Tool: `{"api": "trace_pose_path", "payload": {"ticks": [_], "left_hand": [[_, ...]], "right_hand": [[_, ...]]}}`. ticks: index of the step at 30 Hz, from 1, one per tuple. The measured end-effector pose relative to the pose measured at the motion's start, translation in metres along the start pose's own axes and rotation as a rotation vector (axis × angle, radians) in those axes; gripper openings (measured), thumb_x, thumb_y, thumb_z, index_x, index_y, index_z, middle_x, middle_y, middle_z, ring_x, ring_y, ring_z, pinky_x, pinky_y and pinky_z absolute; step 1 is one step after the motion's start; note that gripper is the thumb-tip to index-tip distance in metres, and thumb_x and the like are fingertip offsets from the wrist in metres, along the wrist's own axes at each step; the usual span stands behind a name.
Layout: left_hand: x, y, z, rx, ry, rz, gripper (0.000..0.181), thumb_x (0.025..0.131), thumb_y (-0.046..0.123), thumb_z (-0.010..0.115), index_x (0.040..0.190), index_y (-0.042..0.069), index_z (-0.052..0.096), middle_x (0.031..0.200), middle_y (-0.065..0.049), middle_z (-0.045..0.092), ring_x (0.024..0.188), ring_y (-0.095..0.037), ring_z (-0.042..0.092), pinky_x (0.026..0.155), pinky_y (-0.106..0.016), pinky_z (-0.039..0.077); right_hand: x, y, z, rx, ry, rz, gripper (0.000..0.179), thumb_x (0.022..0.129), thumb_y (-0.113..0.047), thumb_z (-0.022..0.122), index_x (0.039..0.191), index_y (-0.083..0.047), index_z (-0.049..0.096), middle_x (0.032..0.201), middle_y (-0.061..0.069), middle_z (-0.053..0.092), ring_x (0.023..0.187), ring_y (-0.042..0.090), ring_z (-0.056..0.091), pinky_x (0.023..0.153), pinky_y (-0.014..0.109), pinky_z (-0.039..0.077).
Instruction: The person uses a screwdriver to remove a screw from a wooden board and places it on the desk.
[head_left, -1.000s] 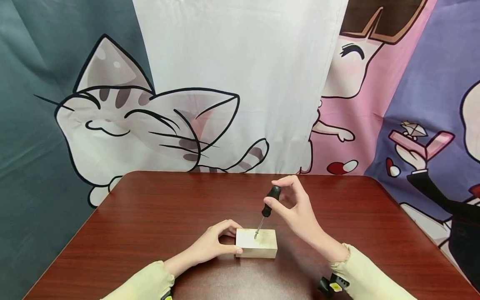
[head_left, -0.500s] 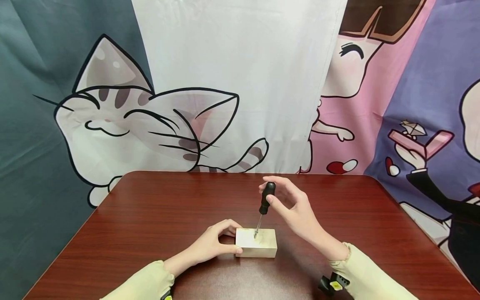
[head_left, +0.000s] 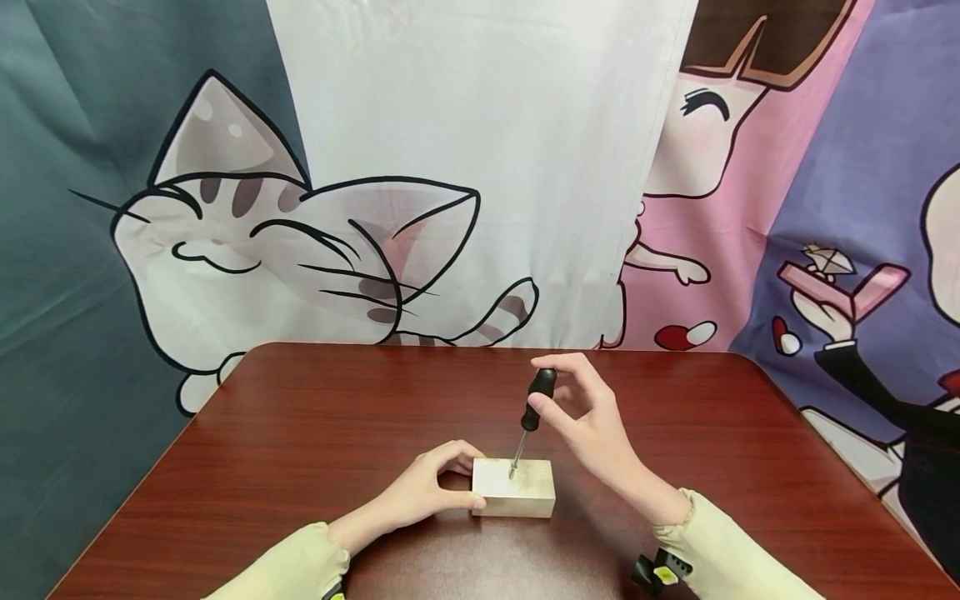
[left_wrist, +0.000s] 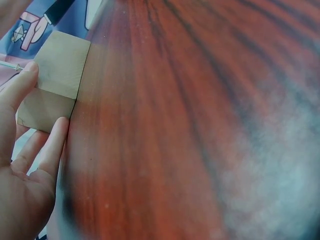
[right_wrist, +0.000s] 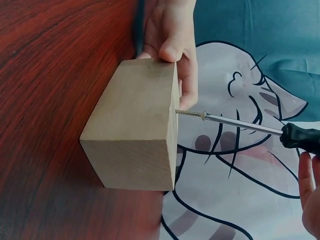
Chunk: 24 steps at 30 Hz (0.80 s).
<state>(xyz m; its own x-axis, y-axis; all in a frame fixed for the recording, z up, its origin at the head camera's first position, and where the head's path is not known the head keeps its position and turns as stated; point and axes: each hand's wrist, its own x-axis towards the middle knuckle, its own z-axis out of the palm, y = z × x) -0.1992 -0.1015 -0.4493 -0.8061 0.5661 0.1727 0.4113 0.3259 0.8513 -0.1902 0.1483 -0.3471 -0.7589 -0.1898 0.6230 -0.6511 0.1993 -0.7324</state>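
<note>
A pale wooden block (head_left: 513,506) lies on the table, its left end held between the thumb and fingers of my left hand (head_left: 427,487). In the right wrist view a brass-coloured screw (right_wrist: 190,113) stands partly sunk in the block's top face, most of its thread exposed. The tip of a black-handled screwdriver (head_left: 541,390) sits on the screw's head, and the steel shaft leans slightly to the right in the head view. My right hand (head_left: 592,417) holds the handle near its upper part, thumb on the near side and fingers behind.
The reddish-brown wooden table (head_left: 337,400) stretches around the block. Behind it hangs a cloth backdrop (head_left: 480,100) with cartoon figures. A small black device (head_left: 663,571) is strapped at the right wrist, close above the tabletop.
The screwdriver handle swung a little left, then back partway to the right. My right fingers loosened and reached round the handle, then closed on it again. My left hand and the block stayed put.
</note>
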Motion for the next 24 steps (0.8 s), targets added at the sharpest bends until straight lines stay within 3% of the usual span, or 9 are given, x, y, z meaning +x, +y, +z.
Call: {"api": "trace_pose_path", "payload": {"ticks": [4,11,18,24], "left_hand": [[-0.0002,0.0007,0.0001,0.001,-0.001,0.003,0.047,0.078,0.036,0.083,0.119,0.026,0.062,0.114,0.007,0.066,0.103,-0.004,0.064,0.095,-0.025,0.051],[0.0002,0.0005,0.0,0.004,-0.006,-0.001,0.047,0.078,0.037,0.083,0.119,0.027,0.062,0.115,0.008,0.066,0.103,-0.004,0.064,0.095,-0.026,0.051],[-0.0001,-0.0001,0.0001,0.003,-0.002,0.009,0.048,0.078,0.036,0.083,0.12,0.026,0.062,0.115,0.009,0.066,0.103,-0.004,0.064,0.095,-0.025,0.051],[-0.0001,-0.0007,0.0,0.008,0.003,0.014,0.048,0.078,0.035,0.084,0.119,0.026,0.062,0.114,0.009,0.066,0.103,-0.004,0.064,0.095,-0.025,0.051]], "right_hand": [[0.0015,-0.0027,-0.0006,0.002,-0.009,0.041,0.041,0.087,-0.001,0.072,0.124,-0.015,0.06,0.103,-0.001,0.061,0.072,0.016,0.068,0.067,0.023,0.052],[0.0014,0.0003,-0.0033,0.009,-0.041,0.018,0.041,0.089,-0.002,0.07,0.127,-0.013,0.061,0.111,0.002,0.061,0.075,0.014,0.069,0.07,0.023,0.053],[0.0016,-0.0006,-0.0044,0.026,-0.076,0.002,0.046,0.092,-0.002,0.066,0.135,-0.017,0.058,0.114,0.006,0.066,0.091,0.014,0.071,0.084,0.023,0.056],[0.0005,0.0026,-0.0028,0.049,-0.084,-0.069,0.046,0.094,0.007,0.056,0.136,-0.01,0.051,0.116,0.016,0.068,0.105,0.013,0.069,0.09,0.023,0.055]]}}
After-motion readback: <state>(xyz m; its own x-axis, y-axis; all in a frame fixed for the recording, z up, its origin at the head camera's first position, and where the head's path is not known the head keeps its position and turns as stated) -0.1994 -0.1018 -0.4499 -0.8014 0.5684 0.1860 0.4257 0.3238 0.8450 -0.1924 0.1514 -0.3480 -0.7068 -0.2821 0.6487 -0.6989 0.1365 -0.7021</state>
